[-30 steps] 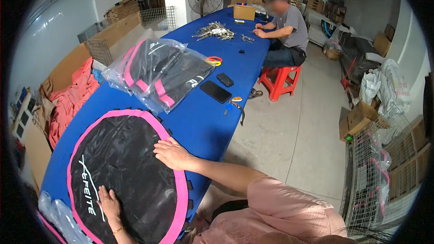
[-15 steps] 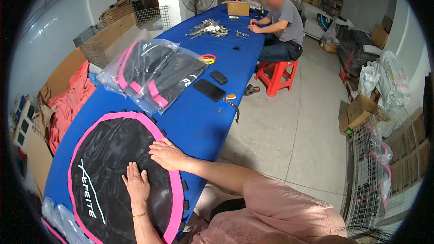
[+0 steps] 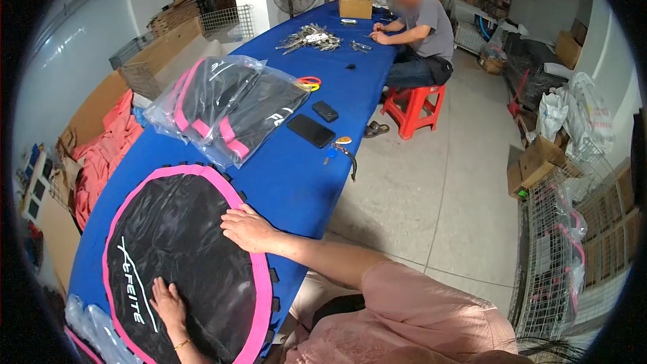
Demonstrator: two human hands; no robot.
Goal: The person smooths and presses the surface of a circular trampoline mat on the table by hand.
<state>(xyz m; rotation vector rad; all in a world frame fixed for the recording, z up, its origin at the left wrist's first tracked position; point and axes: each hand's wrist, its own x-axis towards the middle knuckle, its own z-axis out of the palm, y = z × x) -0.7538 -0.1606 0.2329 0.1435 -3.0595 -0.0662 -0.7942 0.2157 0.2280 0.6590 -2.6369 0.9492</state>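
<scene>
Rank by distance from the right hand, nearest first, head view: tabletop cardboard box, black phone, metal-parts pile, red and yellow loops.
From the right hand:
1. Black phone, toward the table's right edge
2. Red and yellow loops, beside the bagged bundle
3. Metal-parts pile, farther up the table
4. Cardboard box, toward the far end

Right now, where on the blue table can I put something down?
There's bare table between the phone and the mat. A smaller patch lies between the bag and the metal parts. It's crowded among those parts, and around the phone and keys.
</scene>
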